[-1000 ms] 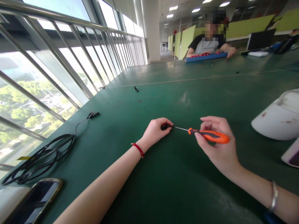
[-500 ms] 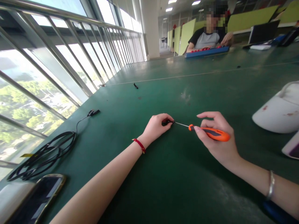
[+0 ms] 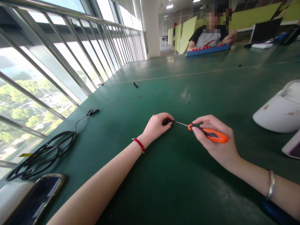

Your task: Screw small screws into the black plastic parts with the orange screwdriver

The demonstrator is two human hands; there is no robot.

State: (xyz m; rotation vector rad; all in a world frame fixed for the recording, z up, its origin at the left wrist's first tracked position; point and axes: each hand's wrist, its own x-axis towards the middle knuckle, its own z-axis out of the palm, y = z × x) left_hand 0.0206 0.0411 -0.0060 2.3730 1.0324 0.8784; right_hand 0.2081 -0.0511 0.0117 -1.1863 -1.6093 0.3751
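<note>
While the left hand [image 3: 155, 126] pinches a black part [image 3: 166, 122] inside the table's [image 3: 161, 93] edges, tilting the right hand's [image 3: 221, 151] gripped, seemingly seated screwdriver [image 3: 212, 134] risks slipping.

Lane open between cable [image 3: 30, 164] and left hand [image 3: 156, 126]. Screwdriver [image 3: 214, 135] bars gap to right hand [image 3: 222, 148]. Container [image 3: 276, 114] obstructs far right; railing [image 3: 70, 15], left edge.

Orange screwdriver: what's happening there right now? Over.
Left grip pinches small black part. Right grip holds screwdriver, its shaft pointed at that part. Coiled black cable off to the left.
</note>
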